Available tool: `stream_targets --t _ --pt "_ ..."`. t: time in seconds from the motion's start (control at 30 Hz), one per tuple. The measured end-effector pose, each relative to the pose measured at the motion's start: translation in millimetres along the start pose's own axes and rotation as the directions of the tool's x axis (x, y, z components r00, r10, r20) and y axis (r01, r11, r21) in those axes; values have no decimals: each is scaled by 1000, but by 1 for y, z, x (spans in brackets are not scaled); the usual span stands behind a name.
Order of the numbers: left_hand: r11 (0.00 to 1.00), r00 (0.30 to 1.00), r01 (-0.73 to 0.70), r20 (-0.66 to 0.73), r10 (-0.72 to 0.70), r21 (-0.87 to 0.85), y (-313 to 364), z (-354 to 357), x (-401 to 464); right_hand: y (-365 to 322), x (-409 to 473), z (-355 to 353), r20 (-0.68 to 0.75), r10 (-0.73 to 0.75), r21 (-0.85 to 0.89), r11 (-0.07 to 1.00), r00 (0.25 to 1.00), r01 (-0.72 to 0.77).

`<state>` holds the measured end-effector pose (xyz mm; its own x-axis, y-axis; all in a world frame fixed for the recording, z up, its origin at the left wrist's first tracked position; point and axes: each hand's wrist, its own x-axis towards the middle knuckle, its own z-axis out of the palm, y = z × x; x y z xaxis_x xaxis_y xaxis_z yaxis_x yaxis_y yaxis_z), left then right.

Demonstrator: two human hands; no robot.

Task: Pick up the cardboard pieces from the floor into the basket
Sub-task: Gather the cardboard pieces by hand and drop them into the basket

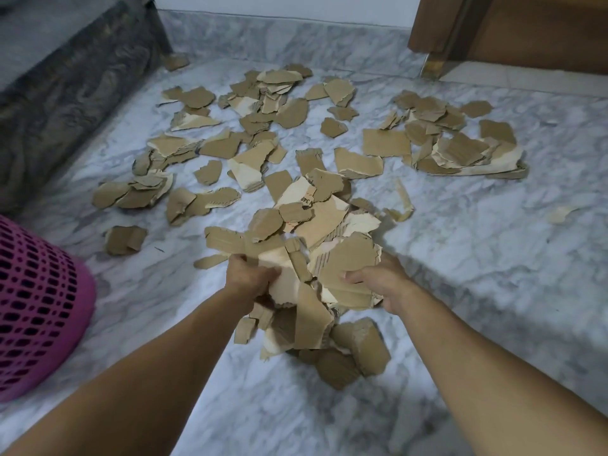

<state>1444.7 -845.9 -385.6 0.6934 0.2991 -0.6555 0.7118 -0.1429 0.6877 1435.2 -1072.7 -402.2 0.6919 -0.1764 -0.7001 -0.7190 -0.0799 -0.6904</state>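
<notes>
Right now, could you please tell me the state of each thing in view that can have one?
Left hand: grips the cardboard bundle.
Right hand: grips the same bundle.
Cardboard bundle: lifted, pieces hanging loose below.
Scattered cardboard pieces: lying on the floor.
Pink basket: at left, contents hidden.

1 head-worn wide-angle view, facing forward and down, close over the floor (477, 258), arms reaching in from below
</notes>
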Motion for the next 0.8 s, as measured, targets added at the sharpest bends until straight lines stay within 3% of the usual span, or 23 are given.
stream_targets --t 0.1,0.2,0.3,0.47,0.57,0.7,0.8 --pt "1000 1000 -9 -27 9 17 1 -10 -4 2 0 -4 0 -16 26 1000 1000 16" --pt "986 1000 -5 12 3 169 4 -32 -4 -2 2 -19 47 -21 -17 1000 999 22" --pt "934 994 75 54 -99 349 4 -46 -8 -8 -4 -39 149 -16 -103 994 989 32" --pt "881 968 129 134 -211 455 -3 -39 -21 -14 -22 -75 267 114 -251 967 957 -45" --pt "879 978 104 113 -175 465 -16 -24 -28 -7 -34 -92 311 133 -377 926 941 -6" --pt "734 1000 -21 14 15 679 -32 -1 -40 10 -45 -89 251 104 -505 862 962 38" --pt "783 997 -82 38 74 617 -32 14 -44 24 -51 -61 241 92 -504 863 966 44"
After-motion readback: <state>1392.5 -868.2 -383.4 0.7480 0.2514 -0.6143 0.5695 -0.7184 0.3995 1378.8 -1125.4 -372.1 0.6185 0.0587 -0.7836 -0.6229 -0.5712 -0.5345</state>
